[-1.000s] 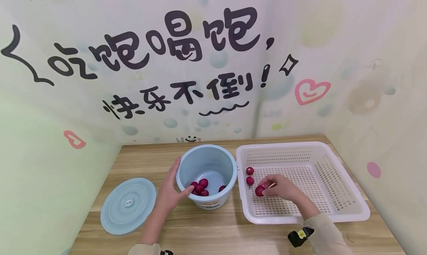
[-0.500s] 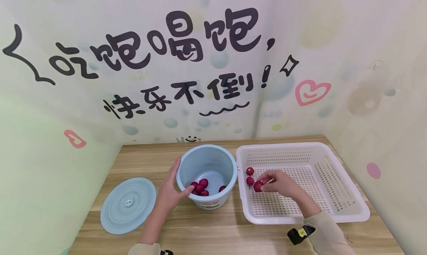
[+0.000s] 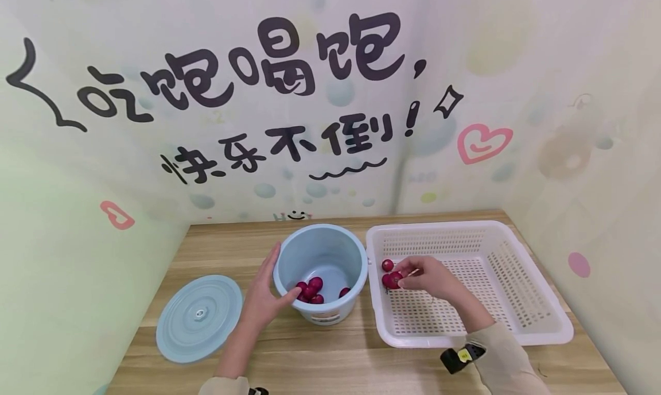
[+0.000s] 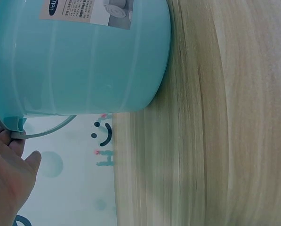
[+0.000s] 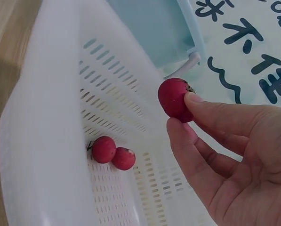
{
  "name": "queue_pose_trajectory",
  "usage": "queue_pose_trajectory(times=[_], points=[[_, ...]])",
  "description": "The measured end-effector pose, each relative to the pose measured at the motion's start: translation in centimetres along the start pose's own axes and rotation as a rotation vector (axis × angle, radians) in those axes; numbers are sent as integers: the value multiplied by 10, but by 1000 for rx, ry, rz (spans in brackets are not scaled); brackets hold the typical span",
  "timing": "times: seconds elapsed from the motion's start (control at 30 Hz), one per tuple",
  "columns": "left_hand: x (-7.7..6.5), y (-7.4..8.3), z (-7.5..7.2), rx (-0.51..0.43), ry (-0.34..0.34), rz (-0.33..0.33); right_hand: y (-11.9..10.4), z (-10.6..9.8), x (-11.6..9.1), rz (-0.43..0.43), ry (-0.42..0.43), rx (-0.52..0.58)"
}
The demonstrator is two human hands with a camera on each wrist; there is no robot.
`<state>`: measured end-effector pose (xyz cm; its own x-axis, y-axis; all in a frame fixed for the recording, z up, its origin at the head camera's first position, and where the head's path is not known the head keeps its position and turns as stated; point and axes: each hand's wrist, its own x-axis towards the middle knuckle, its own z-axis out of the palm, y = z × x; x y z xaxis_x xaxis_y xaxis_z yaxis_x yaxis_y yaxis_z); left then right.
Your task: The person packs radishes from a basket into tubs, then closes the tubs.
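My right hand (image 3: 428, 277) pinches a radish (image 5: 174, 100) between thumb and fingertips, above the left part of the white basket (image 3: 467, 342). In the right wrist view two more radishes (image 5: 113, 153) lie together on the basket floor. From the head, the held radish partly covers one of them. My left hand (image 3: 263, 297) holds the left side of the light blue bucket (image 3: 330, 240), thumb at its front rim. Several radishes (image 3: 310, 289) lie at the bottom of the bucket. Some left fingers are hidden behind the bucket's handle fitting in the left wrist view.
A round light blue lid (image 3: 198, 320) lies flat on the wooden table (image 3: 330, 372), left of the bucket. Bucket and basket stand close side by side. A wall (image 3: 310, 200) with printed lettering rises behind the table, and further walls stand at both sides.
My right hand has moved away and slightly left with the radish, which now overlaps another in the head view. The left hand and the bucket have stayed where they were.
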<state>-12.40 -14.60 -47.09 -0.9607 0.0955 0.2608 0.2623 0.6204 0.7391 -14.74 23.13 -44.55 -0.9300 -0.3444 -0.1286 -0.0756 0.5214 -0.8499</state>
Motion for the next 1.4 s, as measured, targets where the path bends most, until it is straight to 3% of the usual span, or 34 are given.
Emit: queue_pose_trajectory(times=[0.5, 1.4], points=[[-1, -5, 0, -9, 9, 10, -31, -2, 5, -36, 15, 43], [-1, -4, 0, -10, -5, -8, -52, 5, 22, -100, 11, 30]])
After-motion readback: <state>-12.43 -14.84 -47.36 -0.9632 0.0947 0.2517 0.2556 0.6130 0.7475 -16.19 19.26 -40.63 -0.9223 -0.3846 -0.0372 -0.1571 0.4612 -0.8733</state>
